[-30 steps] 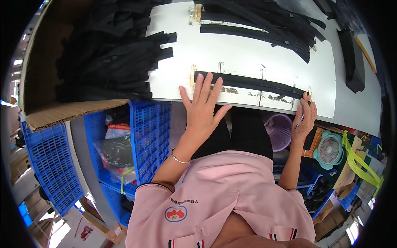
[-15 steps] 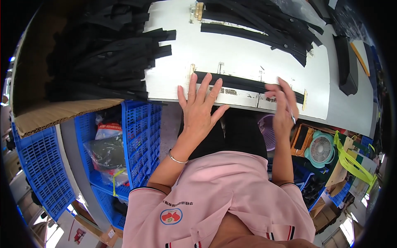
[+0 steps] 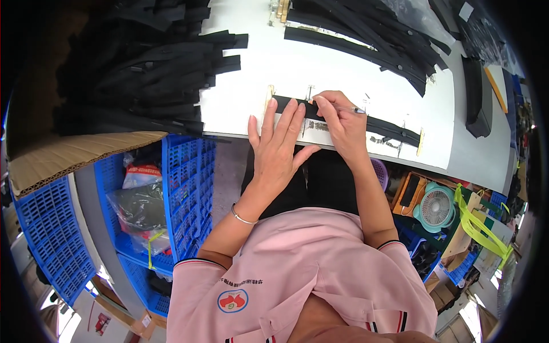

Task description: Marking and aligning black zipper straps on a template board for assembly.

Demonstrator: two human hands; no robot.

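Note:
A black fabric strip (image 3: pixel 392 129) lies along the near edge of the white board (image 3: pixel 251 80), between two small yellowish end pieces. My left hand (image 3: pixel 278 137) rests flat over the strip's left part, fingers spread. With fingers pinched, my right hand (image 3: pixel 343 123) holds a pen (image 3: pixel 350 109), its tip low at the strip just right of my left fingers. Dark marks are drawn on the board along both sides of the strip. Farther back, more black strips (image 3: pixel 366 51) lie loosely piled, and one lies straight in front of them.
A heap of black strips (image 3: pixel 143 74) fills the left side beside a cardboard flap (image 3: pixel 86 154). Blue plastic crates (image 3: pixel 189 194) stand below the table's left edge. A small teal fan (image 3: pixel 437 207) sits below right. A black block-shaped object (image 3: pixel 476 97) lies on the table's right.
My right hand, holding the pen, has moved left along the strip, from its right end to near my left fingers. My left hand keeps its place on the strip.

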